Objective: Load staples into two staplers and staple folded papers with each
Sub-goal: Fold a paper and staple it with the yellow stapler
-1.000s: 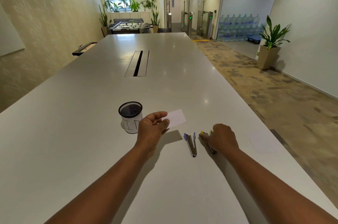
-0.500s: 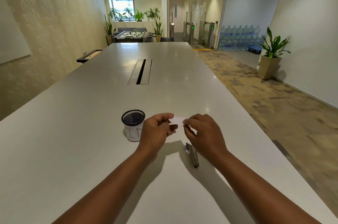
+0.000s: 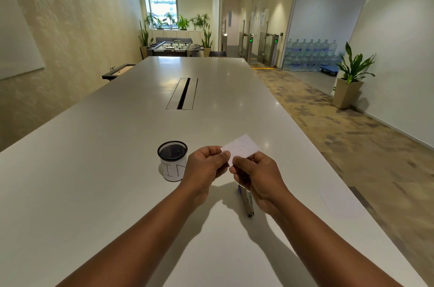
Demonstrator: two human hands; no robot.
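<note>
A small folded white paper (image 3: 242,148) is held above the white table (image 3: 94,169), with a tiny staple mark near its middle. My left hand (image 3: 203,169) pinches its near-left end between thumb and fingers. My right hand (image 3: 257,177) pinches the paper's near edge from the right. Under my right hand a blue and metal stapler (image 3: 247,202) lies on the table, partly hidden by the hand. The second stapler is out of sight, behind my right hand or forearm.
A black mesh cup (image 3: 172,160) with a white label reading "IN" stands just left of my left hand. A cable slot (image 3: 182,93) runs down the table's middle. A faint white sheet (image 3: 338,204) lies near the right table edge.
My right hand left the yellow stapler on the table and came up to the paper. Both hands now hold the paper, lifted slightly and turned flatter toward me.
</note>
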